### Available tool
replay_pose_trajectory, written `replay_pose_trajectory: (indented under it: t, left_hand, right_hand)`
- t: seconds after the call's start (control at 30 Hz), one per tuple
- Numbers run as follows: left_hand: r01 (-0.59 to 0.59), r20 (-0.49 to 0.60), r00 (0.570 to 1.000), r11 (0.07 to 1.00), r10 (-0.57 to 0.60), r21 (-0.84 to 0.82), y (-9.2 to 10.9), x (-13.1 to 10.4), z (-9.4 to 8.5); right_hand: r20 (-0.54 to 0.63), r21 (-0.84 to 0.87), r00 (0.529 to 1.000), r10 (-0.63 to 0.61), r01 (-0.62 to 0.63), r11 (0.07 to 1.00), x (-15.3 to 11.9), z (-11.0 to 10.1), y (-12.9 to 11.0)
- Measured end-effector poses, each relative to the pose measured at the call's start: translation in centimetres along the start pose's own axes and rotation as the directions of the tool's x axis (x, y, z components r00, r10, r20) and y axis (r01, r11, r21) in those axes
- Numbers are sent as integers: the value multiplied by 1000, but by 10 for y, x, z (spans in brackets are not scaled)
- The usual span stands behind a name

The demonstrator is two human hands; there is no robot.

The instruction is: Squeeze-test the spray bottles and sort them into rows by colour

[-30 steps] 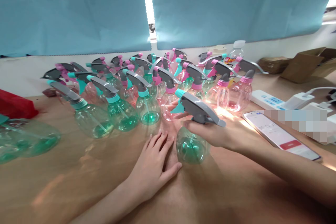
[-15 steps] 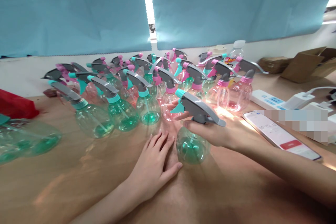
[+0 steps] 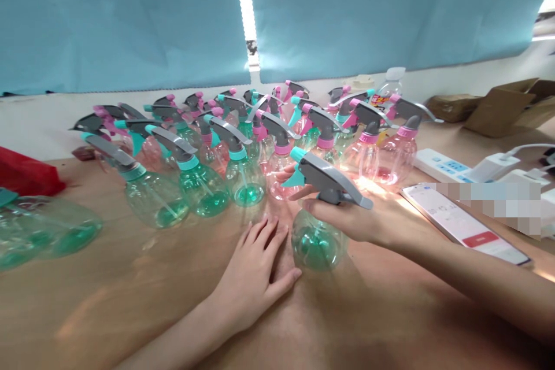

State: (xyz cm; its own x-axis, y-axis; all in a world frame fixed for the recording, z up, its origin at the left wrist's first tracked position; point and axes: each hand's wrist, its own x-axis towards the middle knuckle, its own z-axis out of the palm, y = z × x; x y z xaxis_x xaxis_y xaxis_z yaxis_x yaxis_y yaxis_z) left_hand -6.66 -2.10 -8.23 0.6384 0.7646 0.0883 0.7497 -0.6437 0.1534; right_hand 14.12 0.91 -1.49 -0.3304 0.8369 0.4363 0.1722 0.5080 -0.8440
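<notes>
My left hand lies flat on the brown table, fingers apart, with nothing in it. Beside its thumb stands a clear spray bottle with green at its base and a grey and teal spray head. My right hand is wrapped round this bottle's neck, just below the head; the collar is mostly hidden. Behind both hands stand several similar bottles, among them a green one and a pink one.
A phone and a white power strip with plugs lie at the right. An open cardboard box is at the back right. More green bottles and a red item are at the left. A blue sheet hangs behind.
</notes>
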Motion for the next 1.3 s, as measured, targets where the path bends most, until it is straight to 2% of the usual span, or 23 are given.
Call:
replay_pose_trajectory:
  t: [0.3, 0.5, 0.67, 0.93, 1.1, 1.3]
  left_hand:
    - [4, -8, 1000, 1000, -4, -4, -1, 0, 1]
    - [5, -16, 1000, 1000, -6, -11, 0, -1, 0]
    - [5, -35, 999, 1000, -6, -19, -1, 0, 2]
    - [8, -4, 1000, 1000, -8, -14, 0, 0, 0]
    - [2, -22, 1000, 1000, -3, -31, -1, 0, 1]
    - [14, -4, 1000, 999, -14, -34, 0, 1, -1]
  right_hand:
    - [1, -4, 1000, -27, 27, 1000, 1, 0, 2]
    - [34, -91, 999, 38, -35, 995, 0, -1, 0]
    - [25, -63, 998, 52, -50, 997, 0, -1, -2]
    - [28, -107, 998, 57, -54, 993, 0, -2, -3]
    - [34, -146, 995, 94, -88, 985, -1, -3, -6]
    - [8, -126, 999, 39, -37, 991, 0, 0, -4]
